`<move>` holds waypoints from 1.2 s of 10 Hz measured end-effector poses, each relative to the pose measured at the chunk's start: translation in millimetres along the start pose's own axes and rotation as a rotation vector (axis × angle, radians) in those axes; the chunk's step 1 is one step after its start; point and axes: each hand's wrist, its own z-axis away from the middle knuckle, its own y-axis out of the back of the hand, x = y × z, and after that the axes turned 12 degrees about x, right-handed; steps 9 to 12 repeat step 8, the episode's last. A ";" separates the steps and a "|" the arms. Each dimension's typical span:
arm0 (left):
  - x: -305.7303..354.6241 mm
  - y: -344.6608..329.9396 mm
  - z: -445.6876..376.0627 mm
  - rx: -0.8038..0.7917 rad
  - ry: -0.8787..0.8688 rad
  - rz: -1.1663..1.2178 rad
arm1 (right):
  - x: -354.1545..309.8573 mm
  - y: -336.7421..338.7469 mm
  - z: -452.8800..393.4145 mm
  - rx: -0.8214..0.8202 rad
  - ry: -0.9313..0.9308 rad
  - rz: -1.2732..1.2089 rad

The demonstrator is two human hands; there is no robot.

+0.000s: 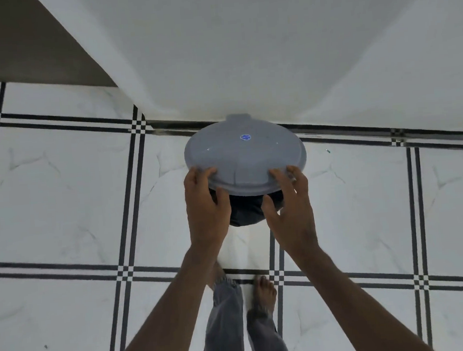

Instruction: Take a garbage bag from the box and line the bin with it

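Observation:
A round grey bin lid (243, 152) with a small blue sticker covers the bin, which stands on the floor against the white wall. Under the lid's near edge a dark bag (245, 209) drapes over the bin's front. My left hand (206, 202) grips the lid's near left rim, fingers on top and thumb beneath. My right hand (287, 201) rests its fingertips on the near right rim, thumb spread below against the dark bag. The bin's body is hidden under the lid and my hands. No box is in view.
White marble-look floor tiles (60, 194) with black double lines surround the bin. A white wall (242, 49) rises behind it, with a dark opening (20, 45) at the upper left. My bare feet (263, 289) and grey trouser legs stand just behind my hands.

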 end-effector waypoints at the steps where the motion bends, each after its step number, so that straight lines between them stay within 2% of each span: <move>1: -21.3 -18.0 22.8 -0.013 0.012 -0.038 | 22.9 -13.2 17.9 0.006 -0.007 0.044; 2: -51.2 -37.7 40.2 -0.021 0.005 -0.061 | 51.9 -33.4 36.0 0.004 -0.008 0.097; 3: -82.2 -56.1 49.9 -0.057 0.003 -0.138 | 82.6 -55.1 49.1 -0.067 0.011 0.237; 5: -123.5 -63.7 55.9 -0.225 -0.156 -0.370 | 112.5 -75.9 66.6 -0.251 0.027 0.377; 6: -118.8 -48.2 54.5 -0.301 -0.217 -0.507 | 104.5 -66.3 67.0 -0.352 0.017 0.392; 7: -93.5 -20.3 54.5 -0.307 -0.242 -0.553 | 84.1 -40.7 58.8 -0.397 0.048 0.404; 8: -41.0 27.4 63.8 -0.241 -0.236 -0.534 | 44.3 4.9 50.4 -0.318 0.127 0.384; 12: -41.0 27.4 63.8 -0.241 -0.236 -0.534 | 44.3 4.9 50.4 -0.318 0.127 0.384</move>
